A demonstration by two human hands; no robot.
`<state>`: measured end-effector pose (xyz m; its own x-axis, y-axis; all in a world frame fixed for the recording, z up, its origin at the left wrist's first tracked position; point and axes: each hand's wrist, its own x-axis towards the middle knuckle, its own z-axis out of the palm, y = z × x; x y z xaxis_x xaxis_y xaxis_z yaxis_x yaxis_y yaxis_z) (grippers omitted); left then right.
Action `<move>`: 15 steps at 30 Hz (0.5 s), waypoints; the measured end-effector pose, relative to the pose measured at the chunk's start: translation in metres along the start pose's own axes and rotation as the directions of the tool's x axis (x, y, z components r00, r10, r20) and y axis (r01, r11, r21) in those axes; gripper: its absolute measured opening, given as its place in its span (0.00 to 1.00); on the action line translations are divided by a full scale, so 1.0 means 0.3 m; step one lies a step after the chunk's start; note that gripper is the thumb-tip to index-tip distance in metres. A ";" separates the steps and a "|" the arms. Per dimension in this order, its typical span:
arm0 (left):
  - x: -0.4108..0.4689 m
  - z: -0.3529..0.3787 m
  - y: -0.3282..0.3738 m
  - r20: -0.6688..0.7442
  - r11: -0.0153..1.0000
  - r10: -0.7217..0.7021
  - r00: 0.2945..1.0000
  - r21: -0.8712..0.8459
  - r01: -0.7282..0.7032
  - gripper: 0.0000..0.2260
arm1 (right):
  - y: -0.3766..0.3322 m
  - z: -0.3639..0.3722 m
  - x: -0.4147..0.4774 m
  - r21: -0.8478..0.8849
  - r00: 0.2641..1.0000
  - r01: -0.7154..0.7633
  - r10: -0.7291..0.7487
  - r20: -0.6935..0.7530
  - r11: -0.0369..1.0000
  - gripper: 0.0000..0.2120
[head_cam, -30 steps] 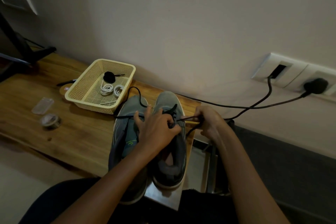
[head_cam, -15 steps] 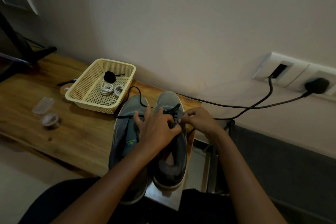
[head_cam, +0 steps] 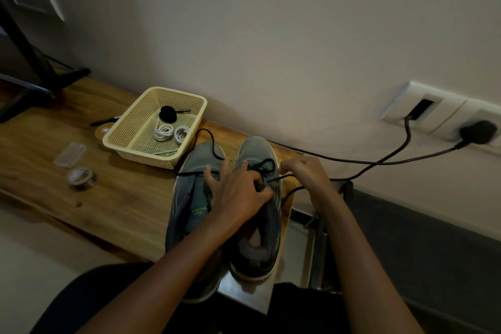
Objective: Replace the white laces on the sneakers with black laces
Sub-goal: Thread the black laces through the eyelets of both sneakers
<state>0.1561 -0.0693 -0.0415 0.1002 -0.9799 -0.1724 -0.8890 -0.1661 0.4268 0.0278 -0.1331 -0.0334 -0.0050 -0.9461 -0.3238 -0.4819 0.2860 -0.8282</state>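
Note:
Two grey sneakers stand side by side on the wooden table's right end, toes toward the wall: the left sneaker (head_cam: 187, 206) and the right sneaker (head_cam: 260, 238). A black lace (head_cam: 264, 165) runs through the right sneaker's front eyelets. My left hand (head_cam: 238, 192) lies over the right sneaker's tongue, its fingers curled on the lacing. My right hand (head_cam: 303, 173) pinches the lace's free end just right of the shoe. Another black lace (head_cam: 208, 144) trails across the left sneaker's toe. Coiled white laces (head_cam: 169, 131) and a rolled black lace (head_cam: 167, 113) lie in a cream basket (head_cam: 127, 141).
The wooden table (head_cam: 108, 198) ends just right of the sneakers. A tape roll (head_cam: 80, 177) and a clear plastic case (head_cam: 70, 154) lie on its left part. Black cables (head_cam: 352, 161) run from wall sockets (head_cam: 444, 111) behind my right hand. A dark stand (head_cam: 32, 62) occupies the far left.
My right hand swung left to the shoe's eyelets, then drew slightly back to the right with the lace end. My left hand stayed on the right sneaker.

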 end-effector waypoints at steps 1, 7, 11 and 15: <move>0.000 0.000 0.000 -0.002 1.000 0.000 1.000 0.003 0.000 0.13 | 0.003 0.006 -0.001 -0.063 0.999 0.022 -0.020 0.033 0.998 0.10; -0.003 -0.003 0.004 -0.008 1.000 0.010 1.000 -0.008 -0.010 0.13 | 0.015 0.005 -0.006 -0.099 0.991 0.031 -0.018 0.133 0.995 0.04; -0.006 -0.005 0.009 -0.011 1.000 0.006 1.000 -0.021 -0.006 0.11 | 0.025 -0.014 0.013 0.171 0.984 -0.172 0.162 0.070 0.970 0.05; -0.006 -0.005 0.008 0.000 1.000 0.004 1.000 -0.028 -0.004 0.11 | 0.035 -0.017 0.012 0.511 0.949 -0.312 0.282 0.138 0.801 0.08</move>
<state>0.1545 -0.0682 -0.0389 0.0971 -0.9806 -0.1705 -0.8763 -0.1655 0.4524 0.0184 -0.1343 -0.0409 -0.0202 -0.7966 -0.6041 0.0638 0.6020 -0.7960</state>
